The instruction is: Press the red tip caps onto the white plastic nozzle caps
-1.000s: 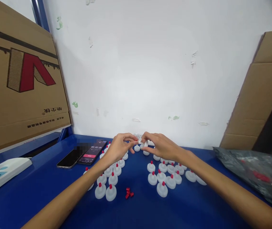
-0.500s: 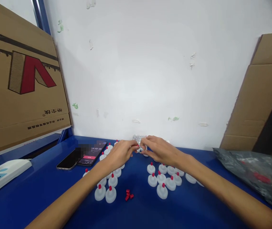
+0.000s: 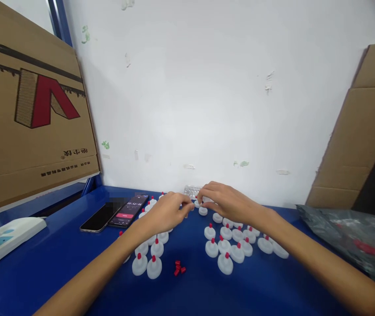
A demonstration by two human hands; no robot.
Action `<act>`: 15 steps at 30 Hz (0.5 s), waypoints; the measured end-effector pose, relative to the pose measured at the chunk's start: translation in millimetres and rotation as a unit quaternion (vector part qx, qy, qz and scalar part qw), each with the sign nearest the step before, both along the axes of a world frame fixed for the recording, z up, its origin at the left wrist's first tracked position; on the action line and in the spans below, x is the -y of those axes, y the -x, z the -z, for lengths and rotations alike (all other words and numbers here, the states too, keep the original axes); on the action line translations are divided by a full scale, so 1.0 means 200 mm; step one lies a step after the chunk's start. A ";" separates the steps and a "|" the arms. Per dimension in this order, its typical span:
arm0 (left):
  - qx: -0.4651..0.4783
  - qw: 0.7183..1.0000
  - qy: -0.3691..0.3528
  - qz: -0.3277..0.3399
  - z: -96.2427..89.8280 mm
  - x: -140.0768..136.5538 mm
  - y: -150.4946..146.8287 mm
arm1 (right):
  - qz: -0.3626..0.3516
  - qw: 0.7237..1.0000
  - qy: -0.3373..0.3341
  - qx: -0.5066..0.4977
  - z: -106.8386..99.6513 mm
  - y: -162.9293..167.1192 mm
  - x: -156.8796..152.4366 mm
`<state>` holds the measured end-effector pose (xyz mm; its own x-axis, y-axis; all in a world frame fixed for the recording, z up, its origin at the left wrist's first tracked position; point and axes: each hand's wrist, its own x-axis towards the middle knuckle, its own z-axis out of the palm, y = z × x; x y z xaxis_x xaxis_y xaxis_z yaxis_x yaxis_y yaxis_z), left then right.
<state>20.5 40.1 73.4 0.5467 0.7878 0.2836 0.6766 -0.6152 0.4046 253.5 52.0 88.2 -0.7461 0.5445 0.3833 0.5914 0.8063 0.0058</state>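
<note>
My right hand (image 3: 225, 201) is at the back of the table, its fingertips curled down at a white cap with a red tip (image 3: 197, 203), which they partly cover. Just below that cap lies another white cap (image 3: 203, 211). My left hand (image 3: 172, 211) is close by on the left, thumb and fingers pinched together; what they hold, if anything, is too small to make out. More red-tipped white caps stand in a group at the left (image 3: 154, 267) and another at the right (image 3: 225, 263). Several small red tips (image 3: 178, 268) lie loose between the groups.
A clear plastic container (image 3: 191, 191) sits against the wall behind my hands. Two phones (image 3: 97, 218) lie at the left near a white power strip (image 3: 12, 235). A grey plastic bag (image 3: 345, 237) covers the right side. Cardboard (image 3: 348, 145) leans there, and a printed box (image 3: 36, 101) stands left.
My hands, together half a second ago, have come apart. The right has moved slightly right, and a red-tipped cap now shows at its fingertips. The view has shifted a little.
</note>
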 end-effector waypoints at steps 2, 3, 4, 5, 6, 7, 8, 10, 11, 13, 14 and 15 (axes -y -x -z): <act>-0.048 0.997 0.051 0.041 -0.01 0.01 0.02 | 0.033 0.999 -0.005 0.005 0.02 -0.05 -0.06; -0.071 0.991 0.091 0.066 -0.02 0.02 0.04 | 0.049 0.999 -0.005 0.006 0.03 -0.07 -0.09; -0.095 0.982 0.136 0.087 -0.02 0.03 0.05 | 0.065 0.998 -0.003 0.008 0.05 -0.10 -0.12; -0.120 0.972 0.179 0.099 -0.03 0.03 0.06 | 0.078 0.997 0.001 0.011 0.07 -0.12 -0.15; -0.144 0.960 0.217 0.102 -0.03 0.04 0.07 | 0.086 0.996 0.007 0.017 0.09 -0.15 -0.17; -0.166 0.950 0.245 0.101 -0.03 0.05 0.07 | 0.091 0.995 0.013 0.024 0.12 -0.16 -0.20; -0.184 0.942 0.263 0.098 -0.03 0.06 0.07 | 0.094 0.995 0.020 0.032 0.14 -0.18 -0.22; -0.206 0.936 0.271 0.085 -0.03 0.08 0.07 | 0.097 0.994 0.033 0.048 0.17 -0.19 -0.24; -0.212 0.936 0.271 0.080 -0.03 0.09 0.07 | 0.098 0.993 0.039 0.055 0.19 -0.19 -0.25; -0.217 0.931 0.283 0.072 -0.03 0.10 0.06 | 0.101 0.991 0.049 0.067 0.21 -0.19 -0.25; -0.219 0.928 0.294 0.069 -0.02 0.10 0.06 | 0.103 0.991 0.051 0.072 0.21 -0.19 -0.25; -0.222 0.925 0.302 0.065 -0.02 0.10 0.06 | 0.105 0.990 0.053 0.077 0.21 -0.18 -0.24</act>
